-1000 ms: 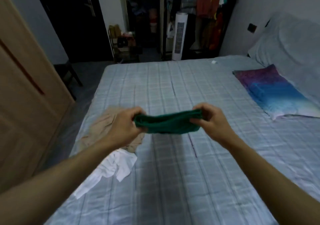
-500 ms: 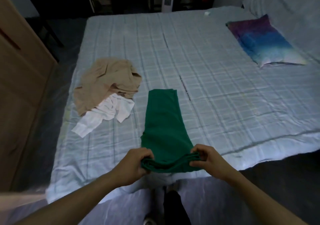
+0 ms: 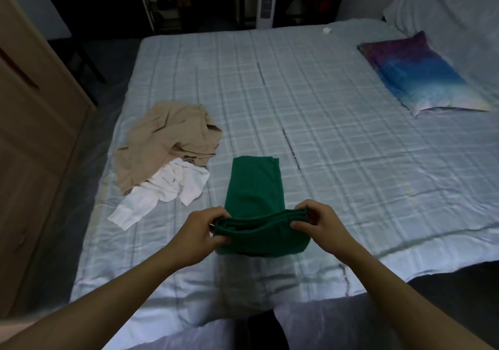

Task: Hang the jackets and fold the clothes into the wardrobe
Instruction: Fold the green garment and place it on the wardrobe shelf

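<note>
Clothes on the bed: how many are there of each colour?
green garment: 1
beige garment: 1
white garment: 1
Total: 3

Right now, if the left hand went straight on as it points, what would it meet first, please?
The green cloth it grips; beyond that fold, probably the right hand at the other end, though depth is unclear.

Left hand and right hand pinching green garment (half folded) on bed
</note>
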`<state>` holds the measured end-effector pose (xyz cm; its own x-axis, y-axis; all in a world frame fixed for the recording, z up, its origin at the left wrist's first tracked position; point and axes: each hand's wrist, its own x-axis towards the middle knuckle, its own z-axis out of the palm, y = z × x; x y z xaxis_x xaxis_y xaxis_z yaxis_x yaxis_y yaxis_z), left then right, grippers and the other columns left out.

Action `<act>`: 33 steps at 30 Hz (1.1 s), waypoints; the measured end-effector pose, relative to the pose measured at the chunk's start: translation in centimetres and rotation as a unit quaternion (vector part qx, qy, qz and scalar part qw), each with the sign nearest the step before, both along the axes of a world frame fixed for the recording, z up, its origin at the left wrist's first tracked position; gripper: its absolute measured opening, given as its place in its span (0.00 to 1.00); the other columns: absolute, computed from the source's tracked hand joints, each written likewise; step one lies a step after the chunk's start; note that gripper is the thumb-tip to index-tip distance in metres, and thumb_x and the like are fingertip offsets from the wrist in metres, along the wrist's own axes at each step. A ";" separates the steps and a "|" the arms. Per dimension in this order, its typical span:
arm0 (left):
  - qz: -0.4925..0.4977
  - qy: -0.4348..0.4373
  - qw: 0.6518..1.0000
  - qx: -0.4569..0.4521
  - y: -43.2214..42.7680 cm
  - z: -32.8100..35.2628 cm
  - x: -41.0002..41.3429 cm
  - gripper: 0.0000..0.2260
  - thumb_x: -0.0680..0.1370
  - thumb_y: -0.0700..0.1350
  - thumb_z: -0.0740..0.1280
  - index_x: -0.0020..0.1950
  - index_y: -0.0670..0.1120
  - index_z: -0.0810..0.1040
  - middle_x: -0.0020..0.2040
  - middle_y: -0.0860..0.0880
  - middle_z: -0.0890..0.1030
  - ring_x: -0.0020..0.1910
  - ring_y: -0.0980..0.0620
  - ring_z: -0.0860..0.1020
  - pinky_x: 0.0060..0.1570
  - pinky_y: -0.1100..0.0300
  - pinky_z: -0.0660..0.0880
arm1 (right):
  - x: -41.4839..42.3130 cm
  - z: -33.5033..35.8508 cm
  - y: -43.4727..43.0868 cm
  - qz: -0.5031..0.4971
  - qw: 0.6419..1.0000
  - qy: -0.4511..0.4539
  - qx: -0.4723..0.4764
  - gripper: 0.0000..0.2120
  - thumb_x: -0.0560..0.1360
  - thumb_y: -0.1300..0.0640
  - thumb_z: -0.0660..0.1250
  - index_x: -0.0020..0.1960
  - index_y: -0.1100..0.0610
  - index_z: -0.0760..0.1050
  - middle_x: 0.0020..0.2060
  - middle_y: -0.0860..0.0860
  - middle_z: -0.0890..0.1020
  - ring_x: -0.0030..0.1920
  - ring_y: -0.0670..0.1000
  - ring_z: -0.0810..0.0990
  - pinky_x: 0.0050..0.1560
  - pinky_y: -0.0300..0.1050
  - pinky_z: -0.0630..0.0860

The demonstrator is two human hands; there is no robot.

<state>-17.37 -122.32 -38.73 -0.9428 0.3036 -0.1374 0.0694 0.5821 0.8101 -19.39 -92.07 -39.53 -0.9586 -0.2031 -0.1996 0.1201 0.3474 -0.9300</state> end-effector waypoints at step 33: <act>-0.118 0.088 0.922 -0.358 3.0 -28.5 -27.0 0.32 0.81 0.63 0.50 0.81 0.47 0.57 0.81 0.45 0.54 0.80 0.46 0.52 0.74 0.45 0.55 | -24.3 -28.9 -5.8 0.154 0.881 0.126 0.430 0.36 0.81 0.35 0.47 0.80 0.57 0.51 0.80 0.54 0.49 0.80 0.55 0.48 0.76 0.54 0.46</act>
<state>-44.36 -119.31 -67.20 -0.8891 0.3940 -0.2330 0.3565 0.9154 0.1871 -43.66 -97.84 -68.46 -0.9206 -0.3384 -0.1949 -0.2754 0.9165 -0.2903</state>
